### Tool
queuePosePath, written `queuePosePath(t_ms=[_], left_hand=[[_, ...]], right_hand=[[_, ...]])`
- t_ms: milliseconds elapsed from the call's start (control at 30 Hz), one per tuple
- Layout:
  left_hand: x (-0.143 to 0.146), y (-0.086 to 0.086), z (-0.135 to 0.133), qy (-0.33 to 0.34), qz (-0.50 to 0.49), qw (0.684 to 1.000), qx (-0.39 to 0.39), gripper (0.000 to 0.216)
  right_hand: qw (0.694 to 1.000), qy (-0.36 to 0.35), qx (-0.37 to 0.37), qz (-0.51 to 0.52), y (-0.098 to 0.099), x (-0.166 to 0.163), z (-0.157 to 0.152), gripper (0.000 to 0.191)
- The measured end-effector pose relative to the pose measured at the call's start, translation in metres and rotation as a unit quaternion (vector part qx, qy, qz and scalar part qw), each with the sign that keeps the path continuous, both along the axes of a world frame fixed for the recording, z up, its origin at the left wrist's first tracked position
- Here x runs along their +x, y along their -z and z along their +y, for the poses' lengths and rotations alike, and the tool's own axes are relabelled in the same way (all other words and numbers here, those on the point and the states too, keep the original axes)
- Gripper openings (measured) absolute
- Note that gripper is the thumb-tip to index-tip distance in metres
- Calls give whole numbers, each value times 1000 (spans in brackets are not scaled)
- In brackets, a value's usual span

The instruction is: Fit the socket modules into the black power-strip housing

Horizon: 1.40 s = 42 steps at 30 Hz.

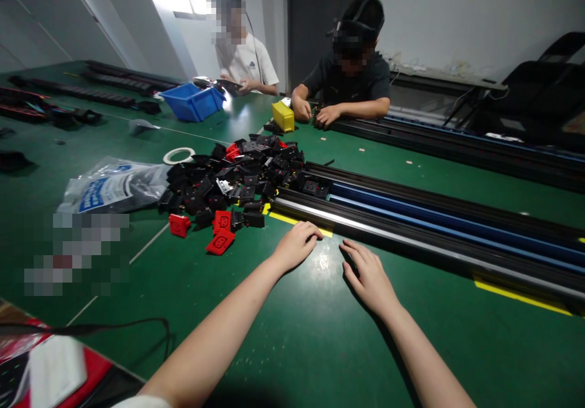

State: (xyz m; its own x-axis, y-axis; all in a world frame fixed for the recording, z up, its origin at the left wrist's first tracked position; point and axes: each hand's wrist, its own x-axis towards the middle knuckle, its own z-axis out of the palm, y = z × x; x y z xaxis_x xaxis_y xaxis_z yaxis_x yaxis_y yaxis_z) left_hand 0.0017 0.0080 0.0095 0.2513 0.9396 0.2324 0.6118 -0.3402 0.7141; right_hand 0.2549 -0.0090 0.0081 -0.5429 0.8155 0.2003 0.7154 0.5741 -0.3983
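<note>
Black parts (250, 180) heaped at eleven o'clock. My left hand (298, 246): fingers slightly curled, holding nothing, perhaps touching yellow tape (281, 215). My right hand (368, 274): loosely spread, empty. Long rail (434, 225) just beyond, one to two o'clock.

Long rail (411, 242) cut off right, bag lettering (101, 192) seemingly blurred

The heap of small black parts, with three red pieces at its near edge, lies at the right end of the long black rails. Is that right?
Not quite. The head view shows the heap of small black parts, with three red pieces at its near edge, at the left end of the long black rails.
</note>
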Motion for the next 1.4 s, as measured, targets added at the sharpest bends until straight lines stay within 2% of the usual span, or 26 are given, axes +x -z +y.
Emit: queuePosePath(t_ms=[1400], left_hand=[[1, 0, 0, -4, 1, 1000, -2, 24]], right_hand=[[1000, -4, -8, 10, -3, -1, -2, 42]])
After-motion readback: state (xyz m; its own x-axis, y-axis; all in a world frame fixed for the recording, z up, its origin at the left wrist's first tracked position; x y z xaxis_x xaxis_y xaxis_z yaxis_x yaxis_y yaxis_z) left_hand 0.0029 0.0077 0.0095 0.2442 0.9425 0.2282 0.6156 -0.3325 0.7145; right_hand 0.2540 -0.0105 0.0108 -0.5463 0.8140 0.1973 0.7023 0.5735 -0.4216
